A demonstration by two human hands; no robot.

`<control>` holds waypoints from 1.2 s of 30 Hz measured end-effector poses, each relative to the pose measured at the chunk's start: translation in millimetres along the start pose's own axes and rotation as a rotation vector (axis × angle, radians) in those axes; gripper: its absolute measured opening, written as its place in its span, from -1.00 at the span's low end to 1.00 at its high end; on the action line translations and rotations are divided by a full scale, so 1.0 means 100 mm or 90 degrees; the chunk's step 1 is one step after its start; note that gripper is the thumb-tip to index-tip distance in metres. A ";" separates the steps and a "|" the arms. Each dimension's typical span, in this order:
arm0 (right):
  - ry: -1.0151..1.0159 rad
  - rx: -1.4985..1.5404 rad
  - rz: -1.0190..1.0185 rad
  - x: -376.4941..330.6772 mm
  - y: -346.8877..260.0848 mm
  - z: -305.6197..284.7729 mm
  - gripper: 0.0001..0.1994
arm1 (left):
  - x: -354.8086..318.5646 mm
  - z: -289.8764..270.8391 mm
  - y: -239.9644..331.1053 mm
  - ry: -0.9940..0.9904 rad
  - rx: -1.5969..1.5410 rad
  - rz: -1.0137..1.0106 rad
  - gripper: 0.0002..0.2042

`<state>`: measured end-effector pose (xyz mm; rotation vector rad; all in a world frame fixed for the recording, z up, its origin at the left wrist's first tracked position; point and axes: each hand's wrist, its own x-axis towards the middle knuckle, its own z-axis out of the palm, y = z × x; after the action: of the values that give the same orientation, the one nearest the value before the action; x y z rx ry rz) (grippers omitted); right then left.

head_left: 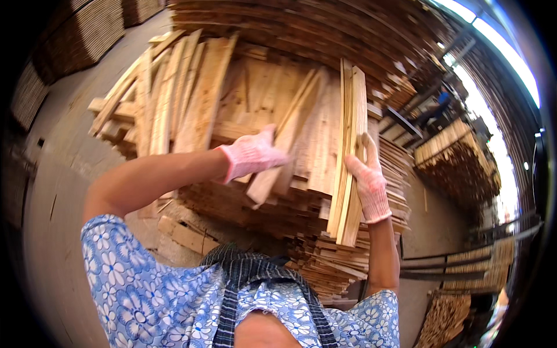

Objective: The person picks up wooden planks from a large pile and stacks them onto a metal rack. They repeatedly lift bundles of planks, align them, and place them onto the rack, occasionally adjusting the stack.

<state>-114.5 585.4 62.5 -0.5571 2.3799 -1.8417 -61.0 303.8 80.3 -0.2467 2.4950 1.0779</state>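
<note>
Narrow boards (346, 139), a small bundle set lengthwise along the right side of the wood stack (278, 217), near ends jutting toward the body. Grasped by the right hand (369, 184), gloved in pale pink knit, with thumb over the top and fingers along the right edge. Left hand (258, 153), gloved alike and slightly blurred: fingers spread, thumb pointing away from the body, closed around nothing visible. Just over a loose slanted board (291, 132), with actual contact impossible to tell. Farther left, longer boards (200, 98), overlapping at uneven angles. Step in hand, judging by the pose: apparently gathering or sorting boards, with the bundle steadied at the right and loose wood within reach of the left hand. Needed for the next move, most likely: a definite left-hand hold on the slanted board, free of neighbouring edges, and a steady right-hand grip to keep the bundle together and aligned.
</note>
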 end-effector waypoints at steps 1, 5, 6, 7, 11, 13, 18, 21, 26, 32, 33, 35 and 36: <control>0.033 0.048 0.002 -0.05 0.07 -0.16 -0.31 | 0.08 0.08 -0.07 0.011 0.041 -0.006 -0.02; -0.029 -0.746 -0.354 -0.05 0.31 -1.00 -0.81 | 0.12 0.12 -0.02 0.012 0.163 -0.045 -0.02; -0.075 -0.785 -0.211 -0.08 0.39 -1.11 -0.80 | 0.17 0.22 -0.03 0.027 0.214 -0.037 -0.03; -0.056 -0.659 0.102 0.05 0.40 -1.14 -0.64 | 0.26 0.26 0.01 0.052 0.258 -0.021 -0.03; 0.010 -0.430 0.206 0.34 1.25 -1.37 -0.11 | 0.59 0.14 0.30 0.040 0.291 -0.030 -0.07; 0.016 -0.524 0.197 0.51 1.15 -1.17 -0.11 | 0.65 0.12 0.28 0.064 0.329 -0.057 -0.05; 0.094 -0.588 0.154 0.69 1.22 -0.94 -0.23 | 0.80 0.28 0.30 0.093 0.330 0.004 -0.24; 0.032 -0.551 0.126 0.65 0.97 -0.25 -0.30 | 0.66 0.19 0.37 0.098 0.331 -0.032 -0.23; -0.001 -0.524 0.176 0.74 0.80 -0.20 -0.23 | 1.08 0.24 0.01 0.169 -0.117 0.184 -0.44; 0.124 -0.283 0.138 0.43 0.34 -0.63 -0.36 | 1.22 0.59 0.53 0.014 -0.278 0.309 -0.40; 0.178 -0.193 0.029 0.44 0.45 -0.70 -0.33 | 1.34 0.68 0.56 -0.014 -0.326 0.351 -0.38; 0.181 -0.017 0.012 0.28 0.32 -0.72 -0.18 | 1.11 1.00 0.98 -0.029 -0.199 0.378 -0.36; 0.144 -0.007 0.042 0.08 -0.04 -0.64 -0.12 | 0.98 1.05 1.11 -0.022 -0.134 0.390 -0.35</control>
<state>-139.3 640.6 84.9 -0.2788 2.5144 -1.9575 -153.4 456.0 45.8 0.5102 2.4808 1.5575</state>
